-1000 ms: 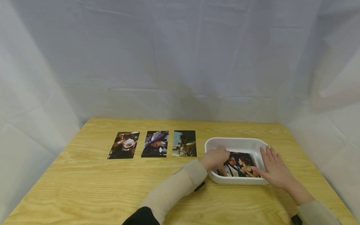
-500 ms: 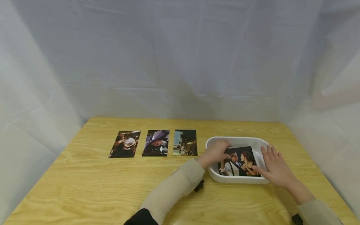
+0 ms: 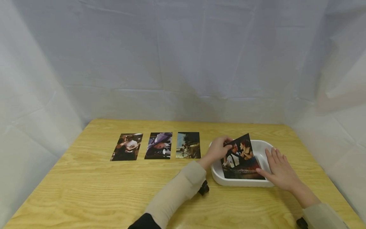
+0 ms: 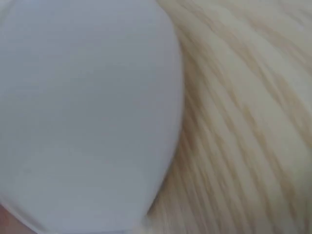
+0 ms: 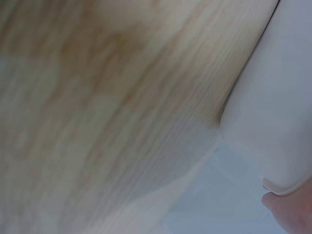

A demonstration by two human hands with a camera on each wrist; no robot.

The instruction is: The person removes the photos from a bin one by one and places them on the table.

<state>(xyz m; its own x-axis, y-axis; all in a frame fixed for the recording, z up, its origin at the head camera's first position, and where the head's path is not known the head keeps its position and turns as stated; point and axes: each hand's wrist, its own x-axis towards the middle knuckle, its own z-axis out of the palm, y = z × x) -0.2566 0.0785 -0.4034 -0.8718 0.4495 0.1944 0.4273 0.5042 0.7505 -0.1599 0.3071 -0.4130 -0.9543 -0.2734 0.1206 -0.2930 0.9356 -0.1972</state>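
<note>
My left hand (image 3: 215, 152) pinches the left part of a photo print (image 3: 245, 148) showing a couple against a dark background. That print is tilted up over the white plastic tray (image 3: 243, 182), its upper corner above the far rim. Beneath it another dark photo print (image 3: 243, 173) lies in the tray. On the tray's right side rests my right hand (image 3: 281, 173), fingers straight over the rim and thumb reaching inward. The left wrist view is filled mostly by the tray's outer wall (image 4: 87, 107). Part of a hand (image 5: 295, 209) touches the rim in the right wrist view.
Left of the tray, three photo prints lie apart in a row: a couple embracing (image 3: 127, 147), a purple-toned one (image 3: 158, 145) and an outdoor scene (image 3: 188, 145). They lie on a wooden table (image 3: 114, 190). White sheeting (image 3: 183, 63) hangs behind and at both sides.
The couple print has risen from lying in the tray to a tilted hold in my left hand, uncovering another print below. My right hand has stayed on the rim.
</note>
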